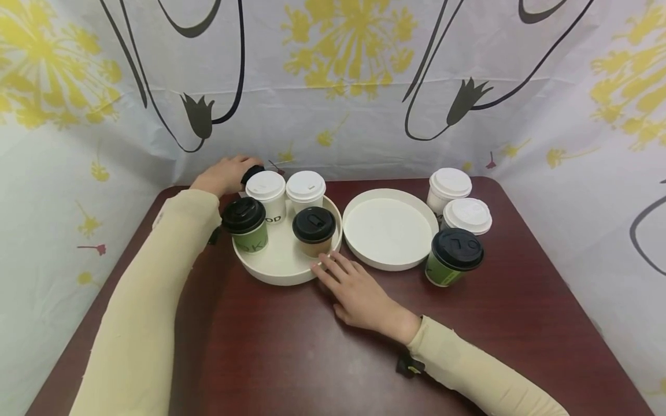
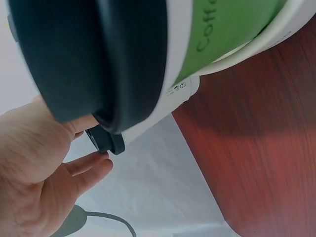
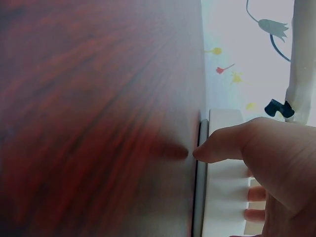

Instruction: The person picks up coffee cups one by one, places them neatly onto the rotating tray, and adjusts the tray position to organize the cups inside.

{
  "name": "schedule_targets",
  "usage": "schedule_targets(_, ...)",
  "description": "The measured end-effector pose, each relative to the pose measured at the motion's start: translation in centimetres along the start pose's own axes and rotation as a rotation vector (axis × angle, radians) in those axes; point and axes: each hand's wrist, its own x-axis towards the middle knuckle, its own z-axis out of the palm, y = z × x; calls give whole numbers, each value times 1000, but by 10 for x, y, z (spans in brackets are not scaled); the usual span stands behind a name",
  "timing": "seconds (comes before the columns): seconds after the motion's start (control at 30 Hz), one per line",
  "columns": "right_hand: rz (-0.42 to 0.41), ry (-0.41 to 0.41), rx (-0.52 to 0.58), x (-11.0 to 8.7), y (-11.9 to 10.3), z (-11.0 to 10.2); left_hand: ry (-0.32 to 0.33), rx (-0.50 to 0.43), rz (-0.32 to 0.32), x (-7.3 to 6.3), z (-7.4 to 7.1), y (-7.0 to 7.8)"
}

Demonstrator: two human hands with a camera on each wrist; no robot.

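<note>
At the far left edge of the round tray [image 1: 283,277], my left hand [image 1: 222,175] grips a black-lidded cup [image 2: 167,106]. Overhead I see only its lid behind a white-lidded cup [image 1: 265,186]; the left wrist view reveals its pale side. I cannot tell whether its base meets the tray. My right hand [image 1: 364,296], fingers straight, touches the near rim.
</note>
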Motion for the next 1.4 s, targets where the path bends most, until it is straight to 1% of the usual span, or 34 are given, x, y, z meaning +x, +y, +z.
schedule_targets(0.23, 6, -11, -1, 0, 0, 0, -9, 6, -7, 2, 1, -5)
schedule_targets(0.4, 4, -1, 1, 1, 0, -1, -9, 11, -15, 1, 1, -7)
schedule_targets(0.77, 6, -5, 11, 1, -1, -1, 37, 21, -38, -2, 1, -5)
schedule_targets(0.9, 10, -8, 7, 1, -1, -1, 62, 48, -54, -3, -2, -3)
schedule_targets(1.13, 9, -7, 3, 1, -1, 0, 58, 77, -77, -14, -10, 0)
schedule_targets(1.27, 9, -6, 5, 1, -2, -2, 41, 73, -86, -23, -13, -1)
schedule_targets(1.4, 8, -7, 9, 1, -2, -2, 24, 81, -96, -29, -15, -5)
